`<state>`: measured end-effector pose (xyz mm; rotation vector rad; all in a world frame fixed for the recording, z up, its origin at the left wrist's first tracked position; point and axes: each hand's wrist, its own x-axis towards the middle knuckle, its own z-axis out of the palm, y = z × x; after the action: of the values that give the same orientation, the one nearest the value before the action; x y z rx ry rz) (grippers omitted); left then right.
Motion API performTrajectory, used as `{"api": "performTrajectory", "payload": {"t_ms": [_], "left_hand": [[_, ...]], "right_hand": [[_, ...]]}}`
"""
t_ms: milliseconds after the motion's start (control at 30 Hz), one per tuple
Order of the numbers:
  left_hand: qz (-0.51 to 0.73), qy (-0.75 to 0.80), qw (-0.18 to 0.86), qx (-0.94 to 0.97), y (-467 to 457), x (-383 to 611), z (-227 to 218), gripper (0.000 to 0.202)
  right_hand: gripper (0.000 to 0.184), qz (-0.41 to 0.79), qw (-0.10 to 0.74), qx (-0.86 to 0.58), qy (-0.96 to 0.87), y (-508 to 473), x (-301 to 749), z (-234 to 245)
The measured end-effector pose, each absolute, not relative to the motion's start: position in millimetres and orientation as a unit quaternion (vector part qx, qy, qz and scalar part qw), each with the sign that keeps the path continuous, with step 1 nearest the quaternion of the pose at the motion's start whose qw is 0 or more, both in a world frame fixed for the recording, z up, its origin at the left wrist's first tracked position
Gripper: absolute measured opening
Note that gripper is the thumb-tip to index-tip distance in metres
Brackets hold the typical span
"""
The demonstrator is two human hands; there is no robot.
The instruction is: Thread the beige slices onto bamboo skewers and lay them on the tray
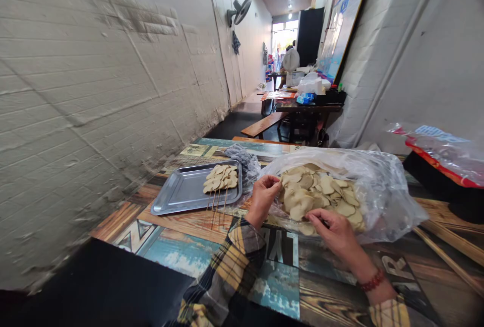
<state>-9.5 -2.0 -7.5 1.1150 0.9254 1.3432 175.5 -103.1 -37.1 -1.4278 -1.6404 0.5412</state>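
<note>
A clear plastic bag point(393, 196) lies open on the table, filled with thin, pale, roundish food slices point(342, 191). At the bag's mouth my left hand point(263, 197) is closed in a pinch beside a cluster of slices; what sits between its fingertips is hidden. My right hand point(336, 232) pinches the lower edge of a pale slice point(298, 207) at the front of that cluster. To the left, a grey metal tray point(177, 193) holds several skewers point(216, 201) threaded with overlapping slices point(221, 178), their bare stick ends pointing toward me over the rim.
A crumpled grey plastic bag point(244, 159) lies between tray and slices. Wooden sticks point(449, 259) and a black container with red-edged packaging point(434, 166) are at the right. Beyond the table stand a bench point(263, 124) and another cluttered table point(308, 108). A wall point(94, 90) runs along the left.
</note>
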Motion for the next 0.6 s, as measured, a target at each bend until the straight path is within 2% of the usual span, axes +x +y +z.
{"api": "performTrajectory", "payload": {"t_ms": [267,600], "left_hand": [[0.523,0.341,0.695,0.358,-0.8,-10.6,-9.7,0.045],[0.509,0.334,0.713,0.349,-1.8,-12.9,-10.4,0.047]], "right_hand": [[0.039,0.266,0.448,-0.569,-0.636,-102.9,174.5,-33.8],[0.038,0.25,0.444,-0.564,-0.649,-102.3,175.1,-35.9]]}}
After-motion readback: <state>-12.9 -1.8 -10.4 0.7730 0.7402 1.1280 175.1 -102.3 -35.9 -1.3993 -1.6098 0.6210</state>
